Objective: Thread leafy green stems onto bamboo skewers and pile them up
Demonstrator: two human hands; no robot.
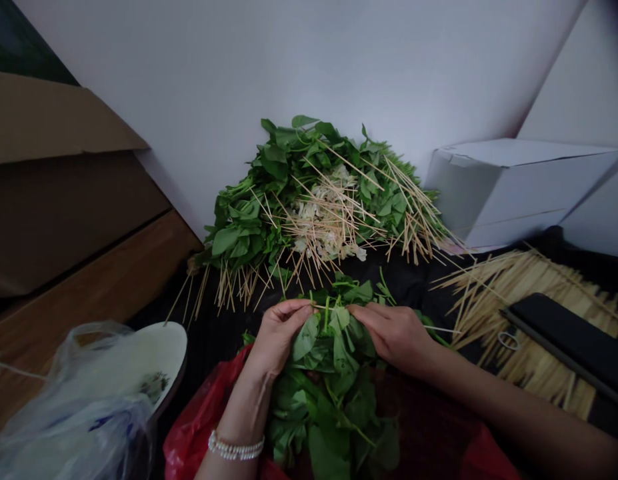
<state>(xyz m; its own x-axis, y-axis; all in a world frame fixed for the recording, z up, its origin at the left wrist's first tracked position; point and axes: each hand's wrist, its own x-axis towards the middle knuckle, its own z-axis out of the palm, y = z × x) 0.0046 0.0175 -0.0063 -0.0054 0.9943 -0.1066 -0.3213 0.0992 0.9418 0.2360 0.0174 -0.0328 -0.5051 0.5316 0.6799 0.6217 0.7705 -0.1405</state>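
My left hand (283, 331), with a beaded bracelet (236, 447) on the wrist, pinches green leaves at the tip end of a thin wooden skewer (441, 329). Closed round that skewer is my right hand (395, 333), and the skewer's back end sticks out to its right. Leafy greens (339, 340) hang on the skewer between the two hands. Below them, more loose greens (329, 427) lie in a red plastic bag (203, 413). Beyond my hands, a heap of skewered greens (239, 230) leans toward the wall, with pale, whitish skewered leaves (319, 213) in its middle.
Bare skewers (543, 287) lie piled at the right, with a dark phone (573, 340) and its ring on top. A white box (519, 187) stands behind. At left are a white bowl (176, 347), a clear plastic bag (79, 427) and a cardboard box (63, 200).
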